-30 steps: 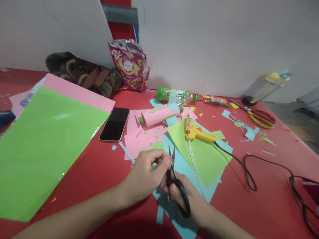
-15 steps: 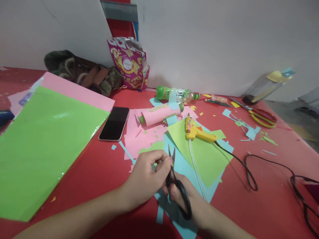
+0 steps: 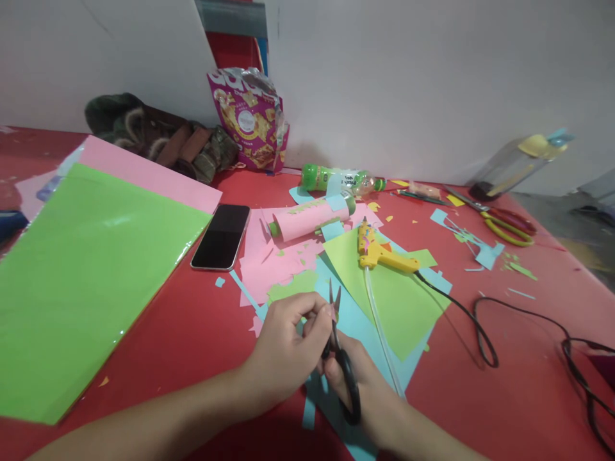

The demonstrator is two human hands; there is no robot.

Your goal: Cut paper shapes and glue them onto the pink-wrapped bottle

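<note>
My right hand [image 3: 355,374] is wrapped round the black handles of a small pair of scissors [image 3: 350,384], whose blades point away from me and stand slightly apart. Close against it, my left hand [image 3: 293,333] pinches a tiny piece of pink paper [image 3: 332,312] at the blades. Most of that piece is hidden by the fingers. Below both hands lies a sheet of light blue paper [image 3: 353,326], partly under a green sheet [image 3: 403,320]. On the green sheet rests a yellow glue gun [image 3: 384,257] with a clear glue stick in its back.
A phone [image 3: 221,237] and plastic-covered green paper [image 3: 106,275] lie to the left. Behind are a pink-wrapped bottle [image 3: 312,218], a green bottle [image 3: 336,180] and a snack bag [image 3: 250,121]. Larger scissors [image 3: 504,221], paper scraps [image 3: 487,255] and a black cord [image 3: 485,339] are at right.
The scissors have turned slightly in my right hand, and their blades have shifted a little to the right. My left hand keeps its pinch on the pink paper.
</note>
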